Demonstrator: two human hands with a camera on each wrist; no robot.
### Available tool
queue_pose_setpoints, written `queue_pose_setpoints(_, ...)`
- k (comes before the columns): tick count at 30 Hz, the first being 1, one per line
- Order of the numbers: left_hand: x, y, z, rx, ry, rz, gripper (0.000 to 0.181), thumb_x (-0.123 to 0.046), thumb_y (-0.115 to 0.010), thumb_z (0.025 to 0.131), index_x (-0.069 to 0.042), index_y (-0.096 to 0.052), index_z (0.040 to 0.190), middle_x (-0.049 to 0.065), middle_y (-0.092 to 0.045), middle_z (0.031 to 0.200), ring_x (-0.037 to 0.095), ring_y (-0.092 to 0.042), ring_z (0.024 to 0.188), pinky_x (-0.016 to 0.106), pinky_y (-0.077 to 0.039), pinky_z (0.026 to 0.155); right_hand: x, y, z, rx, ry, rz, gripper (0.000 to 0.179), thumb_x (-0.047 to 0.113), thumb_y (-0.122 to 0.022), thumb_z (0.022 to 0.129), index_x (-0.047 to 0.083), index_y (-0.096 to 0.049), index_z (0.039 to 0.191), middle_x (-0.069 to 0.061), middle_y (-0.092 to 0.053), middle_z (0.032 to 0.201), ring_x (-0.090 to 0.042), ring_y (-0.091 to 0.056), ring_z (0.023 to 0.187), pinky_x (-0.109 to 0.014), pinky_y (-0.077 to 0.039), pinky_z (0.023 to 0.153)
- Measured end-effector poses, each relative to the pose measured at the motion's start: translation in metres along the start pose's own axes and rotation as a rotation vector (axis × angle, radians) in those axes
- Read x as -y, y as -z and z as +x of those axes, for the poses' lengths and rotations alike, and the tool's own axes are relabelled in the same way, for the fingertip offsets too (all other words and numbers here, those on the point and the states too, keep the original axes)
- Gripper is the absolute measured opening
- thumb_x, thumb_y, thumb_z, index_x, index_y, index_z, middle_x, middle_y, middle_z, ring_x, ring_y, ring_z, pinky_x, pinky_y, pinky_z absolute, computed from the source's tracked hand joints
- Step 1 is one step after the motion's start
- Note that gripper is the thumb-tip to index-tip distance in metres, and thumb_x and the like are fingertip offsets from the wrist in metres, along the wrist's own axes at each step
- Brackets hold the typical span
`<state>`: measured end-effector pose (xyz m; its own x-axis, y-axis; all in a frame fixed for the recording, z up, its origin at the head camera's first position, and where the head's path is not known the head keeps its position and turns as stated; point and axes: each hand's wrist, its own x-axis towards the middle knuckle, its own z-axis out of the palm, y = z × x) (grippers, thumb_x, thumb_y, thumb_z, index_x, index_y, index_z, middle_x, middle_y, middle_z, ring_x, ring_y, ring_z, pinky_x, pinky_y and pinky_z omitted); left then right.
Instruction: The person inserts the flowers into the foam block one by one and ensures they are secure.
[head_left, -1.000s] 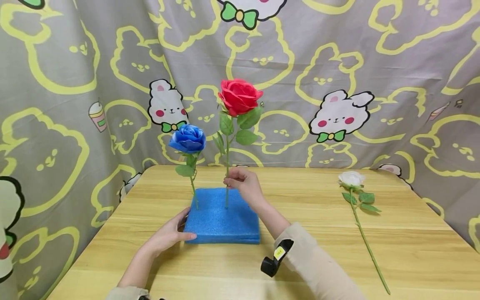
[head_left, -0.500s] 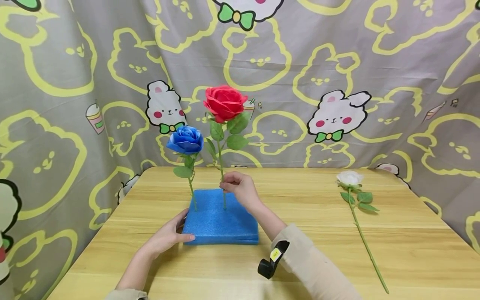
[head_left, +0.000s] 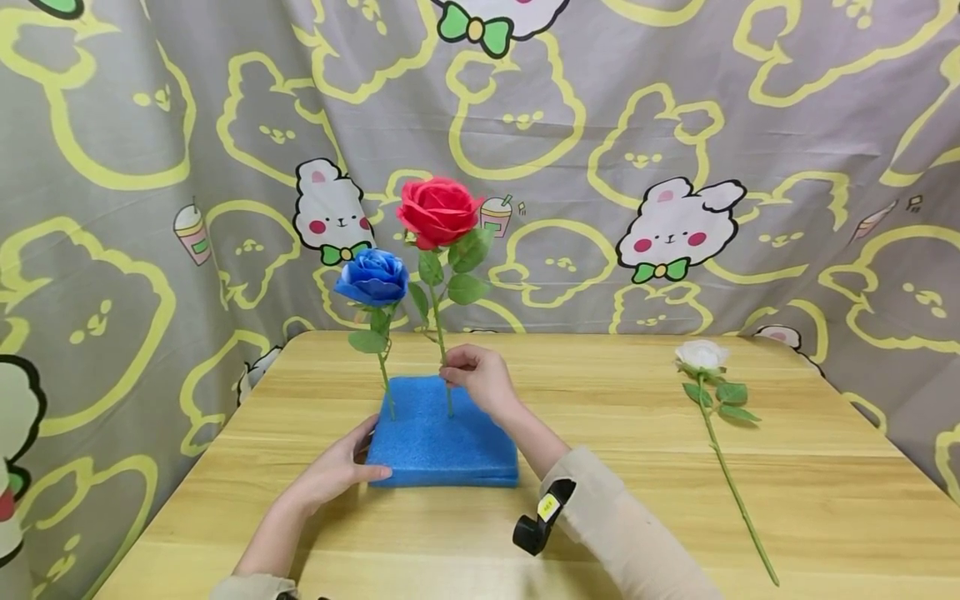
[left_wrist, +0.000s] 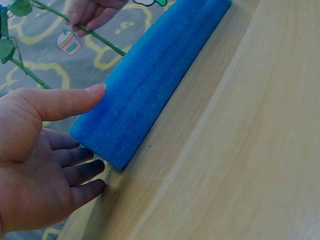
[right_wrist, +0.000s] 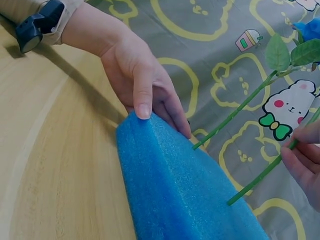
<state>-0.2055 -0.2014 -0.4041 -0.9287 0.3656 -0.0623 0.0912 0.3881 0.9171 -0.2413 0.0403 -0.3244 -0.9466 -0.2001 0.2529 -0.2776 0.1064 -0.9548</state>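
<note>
In the head view a blue foam block (head_left: pixel 457 450) lies on the table. My left hand (head_left: pixel 333 471) rests on its near left corner, thumb along the front edge and relaxed fingers by the left side, as the left wrist view also shows. A red artificial rose (head_left: pixel 438 212) stands in the block's top, its stem leaning slightly left. Thumb and fingertips of my right hand (head_left: pixel 483 379) pinch that green stem (right_wrist: pixel 257 178) a little above the foam. Left of it a shorter blue artificial rose (head_left: pixel 372 277) stands in the block, untouched. The stems' lower ends are hidden in the foam.
A white artificial rose (head_left: pixel 701 357) lies on the right of the wooden table (head_left: pixel 615 417), its stem running toward the near edge. Behind the table hangs a grey curtain (head_left: pixel 555 150) with yellow cartoon outlines. A black wrist camera (head_left: pixel 536 529) sits at the right sleeve.
The red rose's bloom has tilted left and come slightly lower, with the right hand still pinching its stem. The left hand, the block and the blue rose stay in place.
</note>
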Motion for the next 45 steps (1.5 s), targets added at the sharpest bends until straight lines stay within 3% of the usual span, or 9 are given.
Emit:
queue_pose_setpoints(4,-0.001,0.000,0.000,0.000,0.003,0.006,0.091,-0.014,-0.072,0.080,0.008,-0.011,0.145,0.032,-0.016,0.146,0.046,-0.020,0.132,0.055,-0.020,0.105,-0.021,0.000,0.009,0.010,-0.010,-0.020,0.016,-0.005,-0.063,0.084,-0.013,-0.062,0.098,-0.023,-0.065,0.090,-0.033,-0.064,0.081,-0.039,-0.053,0.074)
queue_pose_setpoints(8,-0.001,0.000,0.000,0.001,0.014,0.011,0.092,-0.016,-0.073,0.080,0.007,-0.011,0.145,0.031,-0.015,0.147,0.045,-0.020,0.133,0.054,-0.019,0.106,-0.033,0.000,0.011,0.001,-0.012,-0.002,0.015,-0.003,-0.065,0.083,-0.010,-0.063,0.096,-0.018,-0.066,0.087,-0.026,-0.065,0.076,-0.033,-0.054,0.070)
queue_pose_setpoints(20,0.001,0.000,0.002,-0.010,0.029,0.007,0.095,-0.020,-0.075,0.078,0.005,-0.013,0.146,0.027,-0.014,0.149,0.043,-0.019,0.134,0.054,-0.018,0.107,-0.036,0.002,0.012,0.010,0.028,-0.040,0.014,-0.004,-0.064,0.083,-0.011,-0.063,0.096,-0.016,-0.066,0.084,-0.022,-0.065,0.072,-0.030,-0.054,0.066)
queue_pose_setpoints(37,0.000,0.001,0.001,-0.007,0.028,0.013,0.094,-0.019,-0.074,0.079,0.006,-0.013,0.145,0.029,-0.015,0.148,0.044,-0.020,0.133,0.054,-0.019,0.106,-0.041,0.003,0.011,0.025,0.001,-0.012,0.016,-0.002,-0.064,0.084,-0.011,-0.063,0.098,-0.015,-0.066,0.087,-0.021,-0.064,0.075,-0.029,-0.054,0.068)
queue_pose_setpoints(45,0.001,0.001,0.001,0.007,-0.001,0.008,0.092,-0.016,-0.072,0.080,0.007,-0.011,0.145,0.031,-0.016,0.147,0.045,-0.021,0.133,0.054,-0.020,0.106,-0.043,0.007,0.011,0.034,-0.002,-0.025,0.015,-0.002,-0.064,0.083,-0.008,-0.064,0.097,-0.015,-0.066,0.089,-0.019,-0.064,0.076,-0.030,-0.054,0.068)
